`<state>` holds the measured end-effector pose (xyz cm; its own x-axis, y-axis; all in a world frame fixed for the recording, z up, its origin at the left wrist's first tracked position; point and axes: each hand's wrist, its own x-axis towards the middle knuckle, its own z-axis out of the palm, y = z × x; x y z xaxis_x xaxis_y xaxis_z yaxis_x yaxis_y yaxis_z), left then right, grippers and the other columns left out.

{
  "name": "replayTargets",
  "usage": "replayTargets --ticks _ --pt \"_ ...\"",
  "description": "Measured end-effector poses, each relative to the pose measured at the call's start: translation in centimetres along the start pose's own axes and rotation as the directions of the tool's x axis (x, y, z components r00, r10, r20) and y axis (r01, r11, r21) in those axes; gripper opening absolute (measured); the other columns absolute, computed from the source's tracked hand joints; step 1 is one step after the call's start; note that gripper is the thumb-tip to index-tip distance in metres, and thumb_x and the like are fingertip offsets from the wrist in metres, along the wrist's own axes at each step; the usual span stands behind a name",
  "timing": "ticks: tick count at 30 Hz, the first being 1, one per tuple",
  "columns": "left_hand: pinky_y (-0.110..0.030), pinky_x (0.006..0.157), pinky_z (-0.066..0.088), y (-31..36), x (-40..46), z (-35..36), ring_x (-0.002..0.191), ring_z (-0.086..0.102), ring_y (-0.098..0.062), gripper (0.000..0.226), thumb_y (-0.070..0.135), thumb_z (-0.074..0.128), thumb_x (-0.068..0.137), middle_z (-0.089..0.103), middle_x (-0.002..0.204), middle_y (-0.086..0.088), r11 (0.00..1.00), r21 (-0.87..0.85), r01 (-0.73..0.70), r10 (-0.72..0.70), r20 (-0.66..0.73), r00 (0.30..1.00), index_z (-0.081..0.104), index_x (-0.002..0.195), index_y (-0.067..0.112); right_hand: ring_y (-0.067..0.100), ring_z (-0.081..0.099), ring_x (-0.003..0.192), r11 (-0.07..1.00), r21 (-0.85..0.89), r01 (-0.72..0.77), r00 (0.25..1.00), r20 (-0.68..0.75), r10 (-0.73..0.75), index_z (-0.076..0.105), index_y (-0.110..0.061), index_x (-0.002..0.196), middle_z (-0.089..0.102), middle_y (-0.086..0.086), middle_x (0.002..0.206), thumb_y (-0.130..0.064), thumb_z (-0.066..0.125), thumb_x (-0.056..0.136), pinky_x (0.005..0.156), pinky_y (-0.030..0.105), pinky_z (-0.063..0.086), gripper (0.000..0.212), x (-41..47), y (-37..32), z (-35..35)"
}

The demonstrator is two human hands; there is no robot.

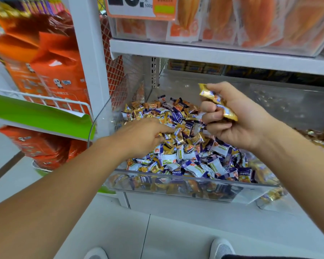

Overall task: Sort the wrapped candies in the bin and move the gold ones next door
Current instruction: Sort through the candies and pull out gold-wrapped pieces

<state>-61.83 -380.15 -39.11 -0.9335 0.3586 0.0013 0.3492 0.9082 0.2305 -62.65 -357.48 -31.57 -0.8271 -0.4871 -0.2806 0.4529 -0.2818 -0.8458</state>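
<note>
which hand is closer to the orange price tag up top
Right. The right hand, holding gold candies, is raised just below the price tag; the left hand is lower, down in the bin's candies.

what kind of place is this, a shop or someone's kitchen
Most likely a shop, probably a snack or grocery aisle. A price sign hangs on the upper shelf, a clear bin holds loose wrapped candies, and orange snack bags fill a wire rack to the left.

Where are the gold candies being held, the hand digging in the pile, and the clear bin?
gold candies [218, 101], head view, wrapper middle.
left hand [144, 136], head view, back of hand.
clear bin [176, 186], head view, front wall.
</note>
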Motion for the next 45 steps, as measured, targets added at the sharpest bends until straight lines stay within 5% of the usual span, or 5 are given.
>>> replayTargets --ticks 9,14,20,26,45 --pt "-0.035 0.065 0.051 0.9 0.1 -0.4 0.07 0.061 -0.016 0.025 0.045 0.058 0.096 0.059 0.076 0.004 0.959 -0.281 0.021 -0.096 -0.255 0.962 0.059 0.082 0.024 0.003 0.039 0.042 0.951 0.286 -0.119 0.992 0.077 0.101 0.058 -0.004 0.089 0.065 -0.002 0.081 -0.019 0.048 0.077 0.035 0.011 0.017 0.022 0.9 1.9 -0.3" --pt "-0.018 0.036 0.029 2.1 -0.4 -2.3 0.05 0.047 -0.011 0.018 0.035 0.056 0.1 0.057 0.078 -0.003 0.126 -0.951 0.283 -0.477 0.192 0.858 0.059 0.101 0.018 0.007 0.039 0.038 0.958 -0.275 -0.086 0.984 -0.175 0.038 0.053 -0.01 0.081 0.054 0.003 0.062 -0.01 0.055 0.09 0.03 0.015 0.024 0.009 2.3 2.5 0.1" --pt "-0.015 0.032 0.028 1.6 -0.7 -2.7 0.053 0.047 -0.012 0.04 0.039 0.062 0.096 0.057 0.079 -0.003 -0.023 -0.939 0.343 -0.452 0.316 0.834 0.053 0.127 0.015 0.025 0.067 0.087 -0.369 -0.929 0.026 0.95 0.137 -0.279 0.071 -0.031 0.12 0.071 0.002 0.106 -0.024 0.064 0.094 0.072 0.034 0.056 0.028 3.0 3.5 1.0" --pt "-0.014 0.033 0.028 1.9 -1.2 -3.0 0.051 0.047 -0.01 0.041 0.039 0.064 0.094 0.055 0.082 -0.002 0.027 -0.936 0.35 -0.471 0.297 0.831 0.058 0.127 0.015 0.029 0.061 0.076 -0.567 -0.823 -0.037 0.958 0.132 -0.254 0.069 -0.023 0.105 0.067 0.005 0.094 -0.018 0.061 0.092 0.067 0.037 0.055 0.016 4.9 4.2 1.7" --pt "-0.018 0.041 0.033 20.2 2.3 -4.5 0.048 0.052 -0.015 0.027 0.041 0.065 0.093 0.06 0.065 -0.004 0.573 -0.818 -0.046 -0.063 -0.1 0.993 0.063 0.083 0.015 0.004 0.039 0.034 0.986 -0.16 0.044 0.711 -0.689 -0.144 0.053 -0.018 0.086 0.051 0.0 0.062 -0.019 0.058 0.097 0.029 0.011 0.021 0.012 -12.9 -3.4 -12.0"
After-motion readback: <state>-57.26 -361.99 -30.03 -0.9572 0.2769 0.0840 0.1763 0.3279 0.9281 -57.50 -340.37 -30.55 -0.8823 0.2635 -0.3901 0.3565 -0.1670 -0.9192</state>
